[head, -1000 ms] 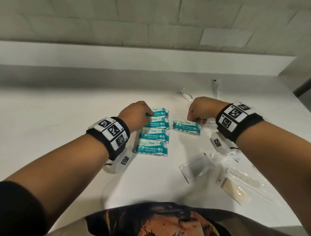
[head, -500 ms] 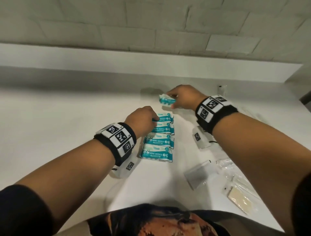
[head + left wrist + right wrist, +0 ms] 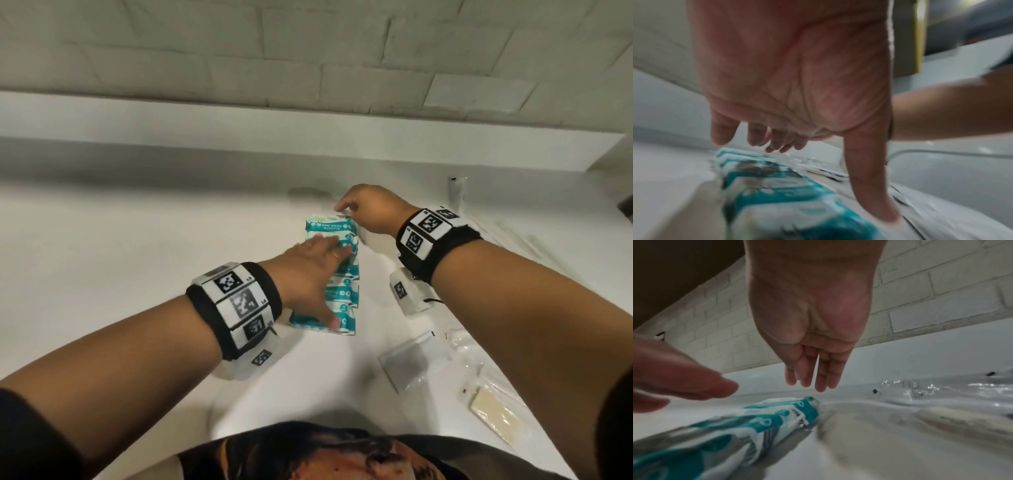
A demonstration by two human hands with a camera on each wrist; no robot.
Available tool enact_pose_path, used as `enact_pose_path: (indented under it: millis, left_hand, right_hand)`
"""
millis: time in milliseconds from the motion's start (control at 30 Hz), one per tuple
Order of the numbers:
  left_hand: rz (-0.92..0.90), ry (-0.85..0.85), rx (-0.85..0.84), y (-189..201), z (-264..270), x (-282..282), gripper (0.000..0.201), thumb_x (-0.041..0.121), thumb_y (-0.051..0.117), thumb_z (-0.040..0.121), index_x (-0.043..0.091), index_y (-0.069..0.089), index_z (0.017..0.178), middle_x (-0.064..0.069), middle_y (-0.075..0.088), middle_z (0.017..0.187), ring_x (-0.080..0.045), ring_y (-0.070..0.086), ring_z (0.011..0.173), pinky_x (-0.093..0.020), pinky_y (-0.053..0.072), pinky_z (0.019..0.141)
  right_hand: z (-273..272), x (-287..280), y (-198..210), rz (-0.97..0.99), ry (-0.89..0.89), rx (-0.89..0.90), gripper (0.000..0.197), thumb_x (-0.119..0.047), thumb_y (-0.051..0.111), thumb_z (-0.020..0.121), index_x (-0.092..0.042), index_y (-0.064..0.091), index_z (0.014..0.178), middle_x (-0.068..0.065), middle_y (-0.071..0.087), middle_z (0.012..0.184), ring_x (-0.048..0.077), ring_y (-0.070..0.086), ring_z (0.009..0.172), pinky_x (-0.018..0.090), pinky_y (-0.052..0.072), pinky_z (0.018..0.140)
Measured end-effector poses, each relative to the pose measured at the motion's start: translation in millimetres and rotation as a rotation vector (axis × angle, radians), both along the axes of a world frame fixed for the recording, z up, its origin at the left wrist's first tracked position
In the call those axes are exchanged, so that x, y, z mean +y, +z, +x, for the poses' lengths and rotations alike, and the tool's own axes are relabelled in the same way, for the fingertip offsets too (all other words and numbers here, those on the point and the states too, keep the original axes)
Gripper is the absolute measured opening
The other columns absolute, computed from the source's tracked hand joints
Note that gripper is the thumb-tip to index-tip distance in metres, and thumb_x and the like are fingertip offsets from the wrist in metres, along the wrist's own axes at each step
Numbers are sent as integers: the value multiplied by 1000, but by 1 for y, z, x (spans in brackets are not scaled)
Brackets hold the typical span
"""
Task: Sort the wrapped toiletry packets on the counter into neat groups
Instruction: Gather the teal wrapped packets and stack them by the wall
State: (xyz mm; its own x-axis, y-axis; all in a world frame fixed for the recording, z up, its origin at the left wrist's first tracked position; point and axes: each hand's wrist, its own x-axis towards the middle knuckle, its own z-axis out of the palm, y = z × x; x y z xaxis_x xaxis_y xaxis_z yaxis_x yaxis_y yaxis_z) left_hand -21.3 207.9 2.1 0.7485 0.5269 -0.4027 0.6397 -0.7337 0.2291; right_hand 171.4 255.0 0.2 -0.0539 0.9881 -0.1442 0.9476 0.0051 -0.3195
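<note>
- The teal wipes packets [image 3: 337, 274] are lying in one column on the white counter [image 3: 137, 260], running from near to far, each overlapping the next; this group is looking close to finished
- The farthest packet [image 3: 327, 226] is sitting at the far end of that column, slightly askew against the one below it
- The left hand [image 3: 308, 274] is lying flat over the middle of the column, fingers straight and spread, thumb down near the nearest packet; it is pressing, not gripping
- The right hand [image 3: 368, 209] is hovering at the far right corner of the farthest packet, fingers [image 3: 819, 378] hanging loose and straight; the right wrist view is showing nothing held, and whether a fingertip is touching the packet I cannot tell
- Clear plastic packets [image 3: 414, 359] are lying loose and ungrouped on the near right of the counter, one holding a pale flat bar [image 3: 496, 413]
- A small white tube [image 3: 457, 188] is standing apart at the far right
- Judgement: one group is nearly done; the clear packets and the tube are waiting to be sorted, so roughly half the work is remaining
</note>
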Motion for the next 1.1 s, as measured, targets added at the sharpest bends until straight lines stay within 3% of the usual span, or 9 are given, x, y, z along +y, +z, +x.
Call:
enact_pose_path:
  millis: [100,233,400,500,667,800,867,933,1100]
  left_hand:
    - [118,-137,80,-12,2,-16,118,52,73,71,24,-8,152,-2,-9,161,-28,-8,148,-46,7,121]
    - [178,-95,37,-21,4,-17,108,48,66,75,15,0,153,-5,-2,161,-27,-1,149,-44,10,121]
    - [176,-56,-10,-21,7,2,106,51,65,73,15,5,153,-4,3,161,-25,6,148,-43,13,120]
    - [177,-42,2,-18,16,27,106,54,64,74,15,4,153,-3,2,161,-25,6,148,-43,12,121]
    - [194,-13,7,-13,38,75,104,50,65,73,16,8,153,-4,8,160,-24,14,146,-44,16,120]
    - [223,5,-19,-14,53,110,97,48,69,65,14,26,145,-6,31,149,-24,38,131,-41,36,110]
    - [213,27,-51,-13,57,127,92,47,72,61,15,34,138,-4,40,140,-23,48,119,-39,45,101]
    - [199,41,-63,-13,59,145,93,47,73,60,15,34,138,-4,42,140,-24,50,118,-38,47,99]
    - [181,21,-62,-15,57,169,100,49,72,61,15,29,145,-3,36,147,-25,45,126,-38,45,102]
  right_hand:
    - [-3,-1,-1,-110,64,-90,34,-2,53,89,-20,71,112,-2,60,124,18,56,111,29,44,94]
    - [-4,4,2,-136,70,-98,33,-4,55,90,-20,70,114,-5,61,124,16,56,110,29,46,94]
    - [-4,28,3,-168,74,-113,35,-4,50,92,-20,69,117,-3,62,127,17,57,111,26,43,91]
    - [-2,53,4,-192,82,-181,36,-7,48,92,-20,65,121,0,59,131,22,56,114,32,45,97]
    - [3,91,3,-125,-23,-273,30,-27,52,88,-13,59,113,10,61,111,29,58,92,38,51,78]
    - [8,113,8,-134,62,-189,29,-18,50,91,-11,64,116,9,62,114,29,61,102,43,50,91]
    - [14,126,6,-142,82,-171,29,-13,48,92,-9,64,116,11,62,120,29,60,109,38,48,95]
    - [18,136,2,-166,90,-194,34,-6,43,95,-6,57,126,12,54,133,27,52,122,29,39,101]
    - [23,145,-6,-145,99,-129,41,-3,45,93,-4,50,134,15,43,143,28,41,132,32,31,111]
